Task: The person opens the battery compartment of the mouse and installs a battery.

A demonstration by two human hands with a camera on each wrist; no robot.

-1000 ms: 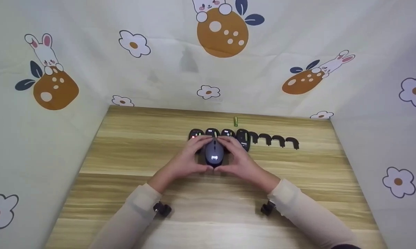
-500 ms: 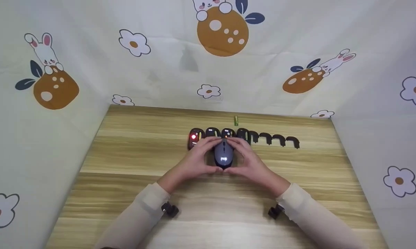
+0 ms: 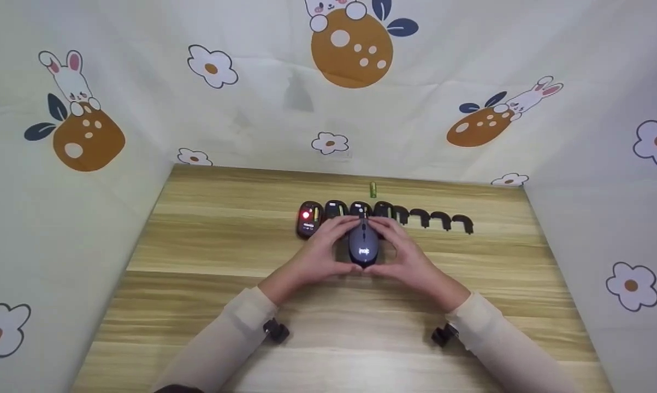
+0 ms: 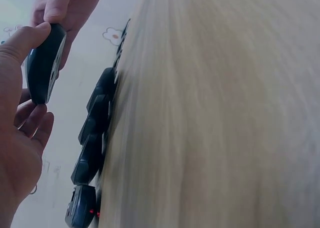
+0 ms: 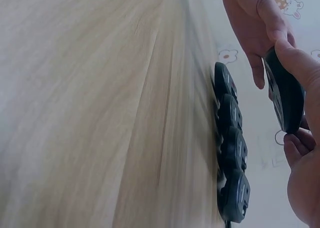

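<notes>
Both hands hold a dark grey computer mouse (image 3: 363,240), its top side up with a lit white logo. My left hand (image 3: 324,252) pinches it from the left, fingertips on the front end and thumb at the back end. The right hand (image 3: 406,254) mirrors this grip from the right. Both wrist views show the mouse (image 4: 44,67) raised off the table. Behind the hands lies a row of several upturned black mice (image 3: 309,222) with green-yellow batteries showing in their undersides. The leftmost glows red underneath; fingers partly hide the others.
Right of the row lie several black curved covers (image 3: 441,220). A single green battery (image 3: 373,190) lies farther back on the wooden table (image 3: 197,245). Patterned cloth (image 3: 252,109) stands along the table's back and sides.
Both hands have moved to the right with the mouse between them. The leftmost upturned mouse and its red light have come into fuller view.
</notes>
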